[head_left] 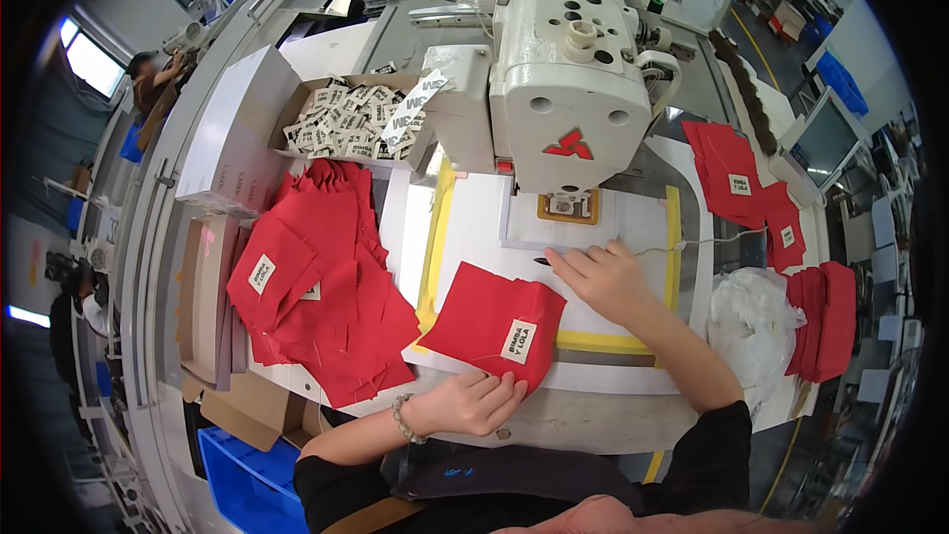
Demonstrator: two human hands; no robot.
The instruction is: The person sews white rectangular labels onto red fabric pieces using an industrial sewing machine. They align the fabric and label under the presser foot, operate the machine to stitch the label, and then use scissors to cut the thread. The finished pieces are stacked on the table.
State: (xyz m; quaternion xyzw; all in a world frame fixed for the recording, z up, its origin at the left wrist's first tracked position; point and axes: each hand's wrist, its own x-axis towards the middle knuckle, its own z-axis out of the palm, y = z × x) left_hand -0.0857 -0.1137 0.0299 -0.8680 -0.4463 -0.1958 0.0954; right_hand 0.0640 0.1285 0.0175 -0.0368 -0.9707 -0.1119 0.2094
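Observation:
A red fabric piece point(484, 321) with a cream printed label point(519, 341) lies at the front of the sewing machine's white work plate. My left hand point(473, 403), with a beaded bracelet on the wrist, pinches its lower edge. Over the plate, my right hand point(603, 282) is closed, and a small dark-tipped tool point(542, 261) pokes out past its fingertips; the rest is hidden. A pale cord point(707, 239) runs from the right toward this hand. Just beyond, under the sewing machine head point(563, 89), sits a brass-coloured frame point(569, 206) on a clear plate.
Left of the plate lies a heap of labelled red pieces point(331, 307). Behind it stands a box of loose labels point(346, 119), beside a white carton point(232, 133). More red pieces point(727, 173) and a crumpled white plastic bag point(751, 321) lie right. A blue crate point(252, 485) stands lower left.

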